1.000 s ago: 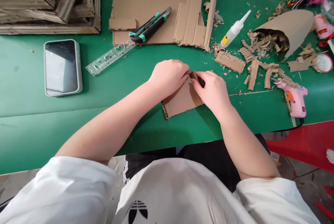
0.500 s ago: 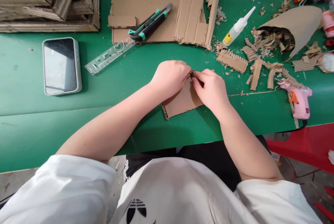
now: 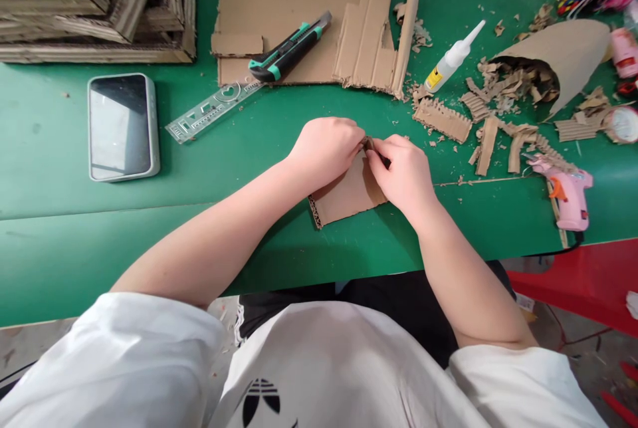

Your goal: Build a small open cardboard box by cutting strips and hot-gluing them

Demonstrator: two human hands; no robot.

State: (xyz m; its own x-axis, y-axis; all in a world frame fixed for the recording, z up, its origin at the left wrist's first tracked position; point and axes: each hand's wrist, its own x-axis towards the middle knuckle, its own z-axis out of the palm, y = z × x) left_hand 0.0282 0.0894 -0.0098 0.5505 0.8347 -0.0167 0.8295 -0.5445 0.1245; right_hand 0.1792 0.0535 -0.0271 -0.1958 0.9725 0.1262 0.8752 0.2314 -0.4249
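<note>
A small brown cardboard piece [image 3: 346,195] lies before me on the green table, its layered corrugated edge showing at the lower left. My left hand [image 3: 326,152] is closed at its far edge, fingers curled over it. Close beside, my right hand [image 3: 403,169] pinches a small folded cardboard strip [image 3: 367,143] at the same edge with thumb and forefinger. The two hands' fingertips nearly meet there. Both hands cover parts of the far edge, so the exact grip is partly hidden.
Beyond my hands lie a utility knife [image 3: 289,49] on a cardboard sheet [image 3: 299,2], a clear ruler [image 3: 214,109] and a glue bottle [image 3: 453,59]. A phone [image 3: 122,125] is at left. Cardboard scraps [image 3: 442,118] and a pink glue gun [image 3: 571,195] are at right.
The fingertips have drawn slightly closer around the strip, which now shows less than a second ago. The cardboard piece stays in place; the view shifts slightly.
</note>
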